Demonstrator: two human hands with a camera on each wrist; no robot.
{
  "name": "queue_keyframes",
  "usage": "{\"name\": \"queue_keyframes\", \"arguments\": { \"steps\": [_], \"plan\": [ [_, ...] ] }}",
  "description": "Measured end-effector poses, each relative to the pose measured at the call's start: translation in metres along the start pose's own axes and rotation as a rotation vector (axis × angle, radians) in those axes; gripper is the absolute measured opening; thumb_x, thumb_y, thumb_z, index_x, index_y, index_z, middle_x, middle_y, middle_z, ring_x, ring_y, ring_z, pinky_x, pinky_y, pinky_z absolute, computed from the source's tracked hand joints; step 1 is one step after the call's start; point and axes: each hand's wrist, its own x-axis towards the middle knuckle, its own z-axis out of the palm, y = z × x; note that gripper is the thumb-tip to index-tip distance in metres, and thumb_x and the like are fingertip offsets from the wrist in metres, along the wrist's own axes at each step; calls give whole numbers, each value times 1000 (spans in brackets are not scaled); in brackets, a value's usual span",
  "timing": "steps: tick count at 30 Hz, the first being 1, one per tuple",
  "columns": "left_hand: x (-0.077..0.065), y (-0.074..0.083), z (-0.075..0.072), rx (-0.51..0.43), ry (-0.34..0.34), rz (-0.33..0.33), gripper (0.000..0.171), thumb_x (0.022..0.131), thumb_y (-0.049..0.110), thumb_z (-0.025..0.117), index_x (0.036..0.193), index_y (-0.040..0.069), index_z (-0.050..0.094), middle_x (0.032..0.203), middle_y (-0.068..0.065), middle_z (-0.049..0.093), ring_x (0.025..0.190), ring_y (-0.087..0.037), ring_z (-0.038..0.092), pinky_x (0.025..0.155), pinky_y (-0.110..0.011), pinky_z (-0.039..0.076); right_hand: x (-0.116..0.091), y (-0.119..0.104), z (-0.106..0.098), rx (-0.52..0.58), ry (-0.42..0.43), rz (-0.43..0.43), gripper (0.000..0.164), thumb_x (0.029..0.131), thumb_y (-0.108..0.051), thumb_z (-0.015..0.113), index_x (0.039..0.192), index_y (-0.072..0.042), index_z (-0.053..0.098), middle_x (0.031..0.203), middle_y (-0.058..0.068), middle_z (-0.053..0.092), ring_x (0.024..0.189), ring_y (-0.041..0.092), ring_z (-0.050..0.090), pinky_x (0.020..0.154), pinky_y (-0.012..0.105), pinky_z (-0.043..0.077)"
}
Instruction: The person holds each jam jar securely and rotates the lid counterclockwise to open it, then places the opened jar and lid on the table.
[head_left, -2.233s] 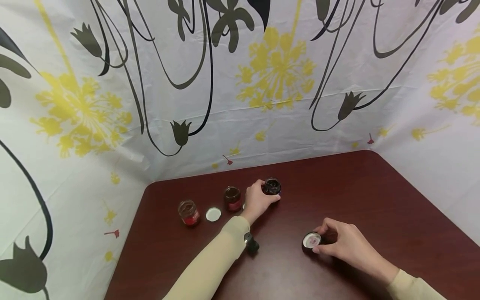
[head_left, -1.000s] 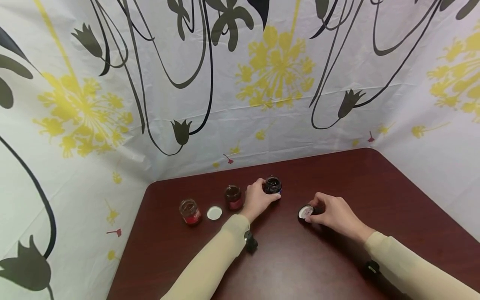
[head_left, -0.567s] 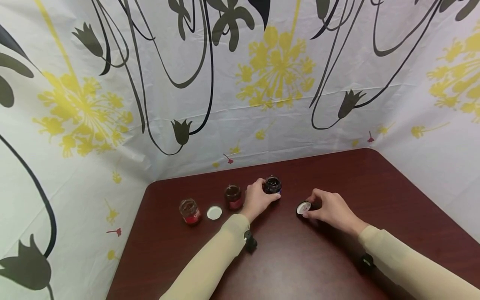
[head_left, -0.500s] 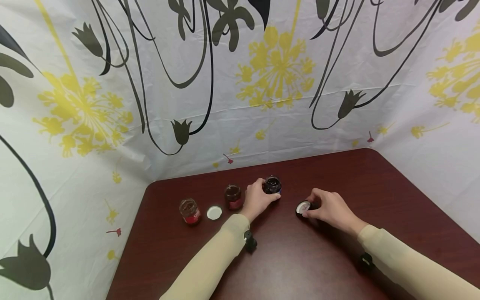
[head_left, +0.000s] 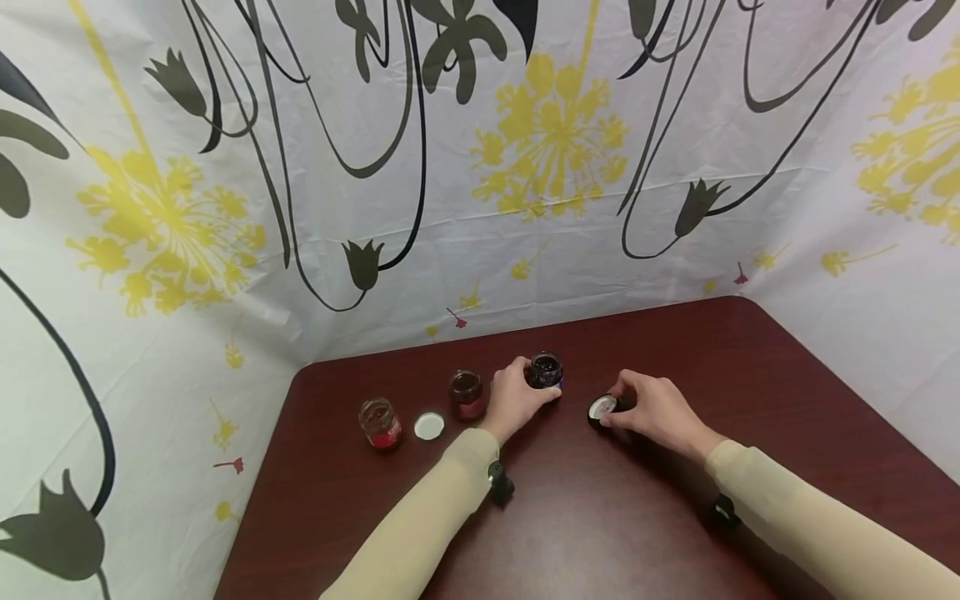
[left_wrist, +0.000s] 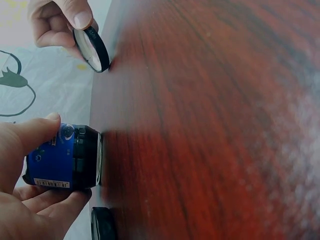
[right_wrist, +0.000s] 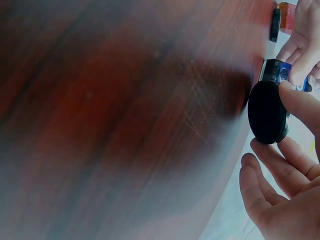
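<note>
My left hand (head_left: 517,402) grips a small glass jar (head_left: 546,368) with a blue label and dark contents, its mouth uncovered. Fingers wrap its side in the left wrist view, where the blue label (left_wrist: 52,157) shows clearly. To the right of the jar, my right hand (head_left: 656,412) pinches a round black lid (head_left: 602,408) between thumb and fingers. The lid stands tilted on edge, its white lining facing left and up in the head view. A gap of bare table separates lid and jar. The lid's black outer face (right_wrist: 266,112) shows in the right wrist view.
Left of my left hand stand two more uncovered jars, one dark with a red label (head_left: 467,396) and one lighter, red-labelled glass jar (head_left: 380,425). A lid (head_left: 429,426) lies white side up between them. A patterned white sheet (head_left: 555,250) hangs behind the table.
My right hand has carried the black lid leftward and away from me, closer to the jar. The left hand has kept its grip on the jar in the same spot.
</note>
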Motion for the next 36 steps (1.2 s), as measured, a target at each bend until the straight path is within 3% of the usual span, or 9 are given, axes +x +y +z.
{"name": "queue_keyframes", "arguments": {
  "steps": [22, 26, 32, 36],
  "plan": [
    [1, -1, -1, -4, 0, -1, 58, 73, 41, 90, 117, 12, 64, 107, -4, 72, 96, -19, 67, 85, -37, 54, 12, -5, 9, -20, -12, -44, 37, 72, -37, 91, 92, -20, 64, 74, -11, 63, 61, 12, 52, 61, 33, 44],
    [1, -1, -1, 6, 1, 0, 58, 73, 41, 90, 117, 12, 64, 107, -4, 72, 96, -20, 67, 85, -37, 53, 13, -6, 10, -7, -24, -59, 38, 72, -34, 91, 96, -19, 66, 82, -9, 67, 69, 11, 58, 67, 35, 47],
    [1, 0, -1, 2, -10, -5, 57, 74, 42, 90, 116, 13, 64, 107, -4, 71, 96, -19, 66, 85, -38, 53, 13, -6, 14, 13, -42, -66, 50, 73, -30, 91, 114, -13, 68, 102, -1, 73, 93, 15, 68, 81, 43, 52],
    [1, 1, -3, 9, -13, -15, 58, 74, 42, 90, 116, 13, 64, 107, -4, 71, 96, -19, 66, 85, -38, 53, 13, -6, 16, 21, -46, -75, 56, 73, -29, 91, 120, -11, 67, 106, 1, 73, 98, 18, 68, 83, 45, 52]
  ]
}}
